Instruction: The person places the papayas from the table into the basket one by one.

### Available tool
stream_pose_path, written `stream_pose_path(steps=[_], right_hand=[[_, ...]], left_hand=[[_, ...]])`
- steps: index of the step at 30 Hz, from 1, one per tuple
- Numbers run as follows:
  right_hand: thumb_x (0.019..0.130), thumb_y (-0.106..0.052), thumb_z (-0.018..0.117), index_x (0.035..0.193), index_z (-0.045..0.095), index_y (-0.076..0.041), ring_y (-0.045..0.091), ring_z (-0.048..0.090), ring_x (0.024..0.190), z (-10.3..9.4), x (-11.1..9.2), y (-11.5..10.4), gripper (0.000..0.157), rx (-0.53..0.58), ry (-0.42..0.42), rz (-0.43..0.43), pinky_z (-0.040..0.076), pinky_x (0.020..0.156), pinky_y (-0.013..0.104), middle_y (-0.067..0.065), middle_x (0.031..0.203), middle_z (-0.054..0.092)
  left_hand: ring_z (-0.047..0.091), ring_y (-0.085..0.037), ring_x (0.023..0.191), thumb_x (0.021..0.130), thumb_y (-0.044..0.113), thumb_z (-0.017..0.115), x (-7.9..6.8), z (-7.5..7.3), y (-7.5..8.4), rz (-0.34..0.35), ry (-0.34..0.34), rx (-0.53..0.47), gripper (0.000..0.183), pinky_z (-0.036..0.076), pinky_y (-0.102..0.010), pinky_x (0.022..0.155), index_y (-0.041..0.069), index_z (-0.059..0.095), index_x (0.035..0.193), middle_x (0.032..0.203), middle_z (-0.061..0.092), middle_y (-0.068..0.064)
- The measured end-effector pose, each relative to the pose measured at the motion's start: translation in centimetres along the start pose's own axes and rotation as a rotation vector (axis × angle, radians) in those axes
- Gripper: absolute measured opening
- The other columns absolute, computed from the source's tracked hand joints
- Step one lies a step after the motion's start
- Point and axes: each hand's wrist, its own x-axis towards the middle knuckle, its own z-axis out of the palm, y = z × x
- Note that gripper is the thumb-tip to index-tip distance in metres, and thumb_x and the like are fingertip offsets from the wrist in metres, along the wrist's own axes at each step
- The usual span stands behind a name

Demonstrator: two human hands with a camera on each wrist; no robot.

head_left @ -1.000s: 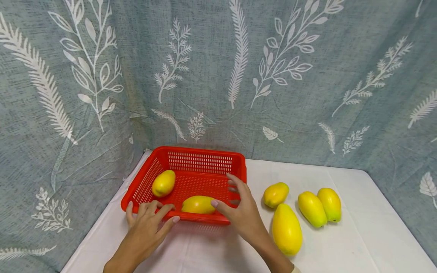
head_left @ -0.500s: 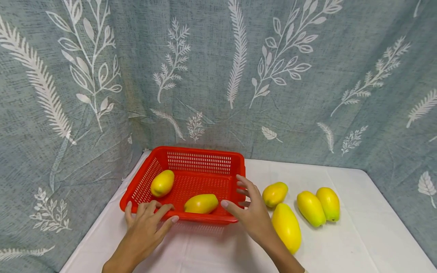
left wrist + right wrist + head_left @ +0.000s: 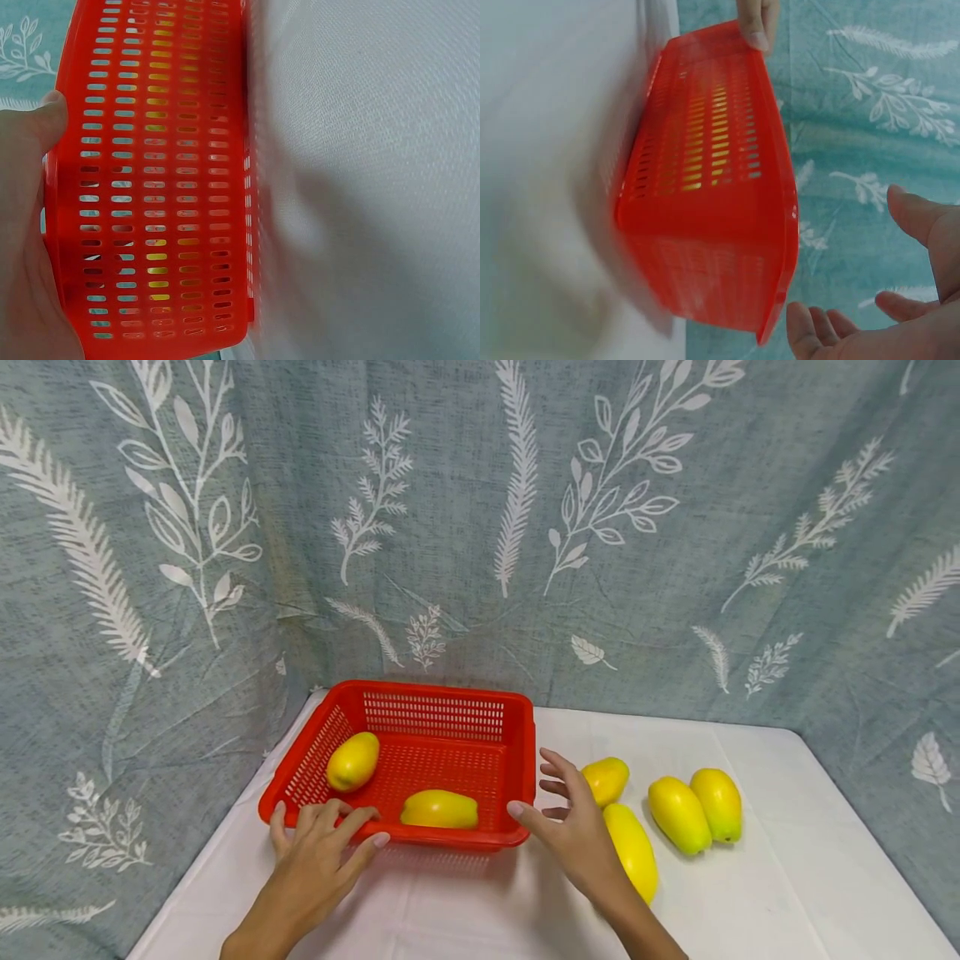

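Observation:
A red plastic basket (image 3: pixel 450 837) stands on the white cloth with two yellow papaya-like fruits in it. One fruit (image 3: pixel 352 762) lies at the left wall, the other (image 3: pixel 440 808) along the front wall. My left hand (image 3: pixel 315 852) holds the front rim near its left end, fingers over the edge and thumb outside; the left wrist view shows the thumb (image 3: pixel 52 120) at the basket's rim. Off the basket's front right corner, my right hand (image 3: pixel 573 831) is spread with nothing in it. In the right wrist view its fingertips (image 3: pixel 801 330) come close to the rim.
To the right of the basket lie several more yellow fruits: a rounder one (image 3: pixel 606 779) and a long one (image 3: pixel 634 856), partly behind my right hand, then a side-by-side pair (image 3: pixel 681 816). A grey-green leaf-patterned curtain (image 3: pixel 465 527) hangs behind and beside the table.
My right hand has moved right, from over the basket to outside its right corner. The front fruit has shifted slightly right and turned a little. My left hand stays on the rim.

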Motion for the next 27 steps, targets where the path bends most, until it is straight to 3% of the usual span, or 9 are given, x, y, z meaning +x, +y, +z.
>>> stream_pose_path(steps=[11,18,27], right_hand=[[0.089,-0.034,0.087,0.157,0.045,-0.030,0.032,0.055,0.140,-1.8,-0.4,1.4,0.080,-0.029,0.042,0.069,0.050,0.113,0.052,0.006,0.153,0.052],[0.091,-0.036,0.086,0.157,0.045,-0.027,0.034,0.054,0.139,-3.3,-0.6,1.9,0.078,-0.050,0.057,0.069,0.047,0.115,0.056,0.010,0.151,0.052],[0.095,-0.041,0.081,0.160,0.040,-0.023,0.032,0.052,0.142,-5.7,-1.1,2.9,0.080,-0.105,0.067,0.097,0.045,0.114,0.052,0.011,0.154,0.049]], left_hand=[[0.050,-0.043,0.117,0.101,0.049,0.067,0.0,0.1,-0.1,0.000,0.001,-0.004,0.041,0.004,-0.081,0.110,0.018,0.073,0.126,0.114,0.063,-0.012],[0.050,-0.042,0.116,0.100,0.048,0.068,0.0,0.1,-0.2,0.003,0.010,-0.013,0.040,0.004,-0.081,0.110,0.018,0.073,0.125,0.111,0.062,-0.010],[0.050,-0.042,0.117,0.101,0.048,0.068,0.0,0.1,-0.2,0.006,0.013,-0.014,0.039,0.004,-0.080,0.110,0.018,0.073,0.126,0.112,0.062,-0.010]])
